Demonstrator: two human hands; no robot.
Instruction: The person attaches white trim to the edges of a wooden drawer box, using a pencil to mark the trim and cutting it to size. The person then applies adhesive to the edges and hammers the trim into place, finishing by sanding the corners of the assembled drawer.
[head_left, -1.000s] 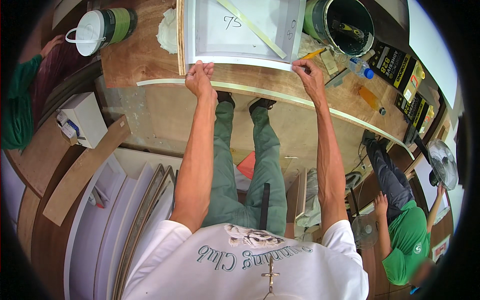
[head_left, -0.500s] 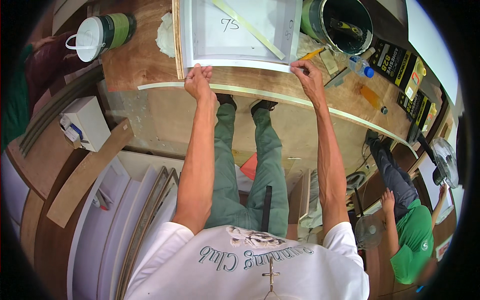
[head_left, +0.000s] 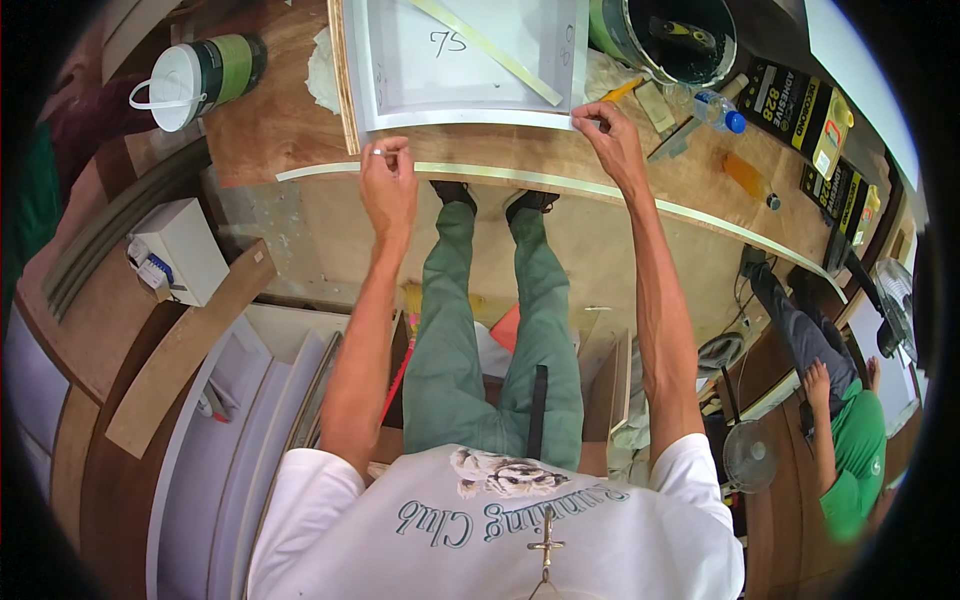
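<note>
A white box point(head_left: 470, 118) sits on the wooden worktop point(head_left: 270, 120) at the frame's upper centre, a pale strip point(head_left: 490, 52) slanting across its inside. At its lower right corner the right hand point(head_left: 615, 140) pinches thumb and fingertips together; just below its lower left, the left hand point(head_left: 388, 190) curls loosely; whether either grips anything, I cannot tell

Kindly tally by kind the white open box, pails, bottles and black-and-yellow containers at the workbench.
White open box: 1
Pails: 2
Bottles: 2
Black-and-yellow containers: 2
Total: 7
</note>
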